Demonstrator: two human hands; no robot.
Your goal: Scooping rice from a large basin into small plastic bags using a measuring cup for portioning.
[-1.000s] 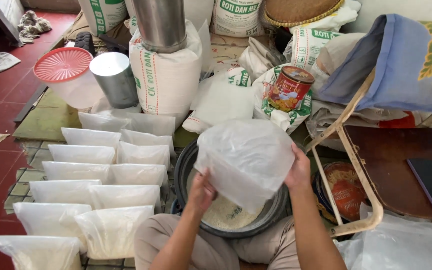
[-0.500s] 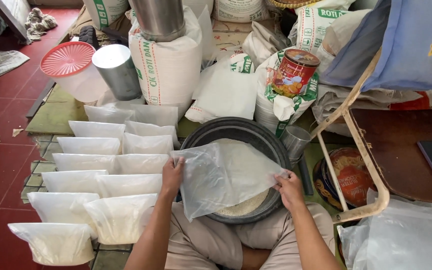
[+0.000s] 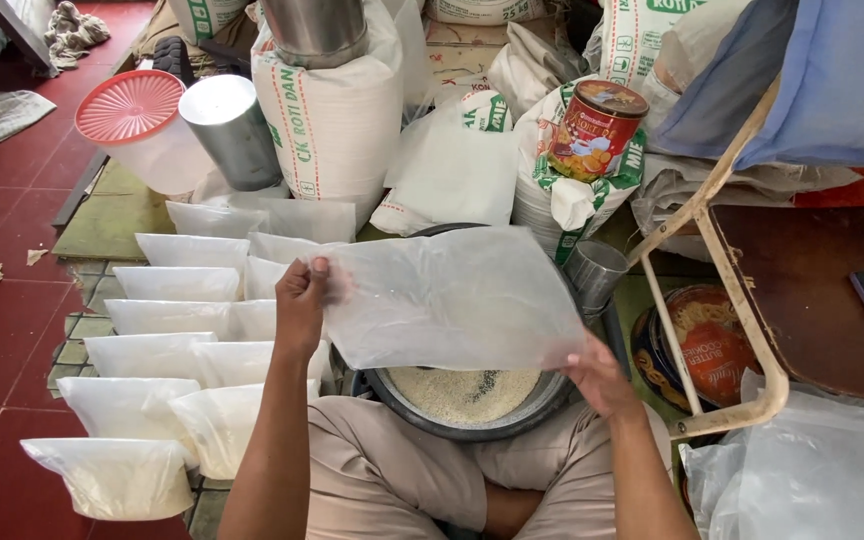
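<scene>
Lifted clear bag point(image 3: 452, 295), basin point(image 3: 467, 400) below, filled bags point(image 3: 167, 350) beside

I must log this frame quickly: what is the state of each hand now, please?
Left hand: closed, pinching the upper left corner of the clear plastic bag.
Right hand: closed, gripping the bag's lower right edge, over the basin of grain.

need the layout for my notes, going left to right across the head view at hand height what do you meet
Rows of filled white bags → left hand → clear plastic bag held over the metal basin → right hand → round cookie tin → dark wooden tabletop.
</scene>
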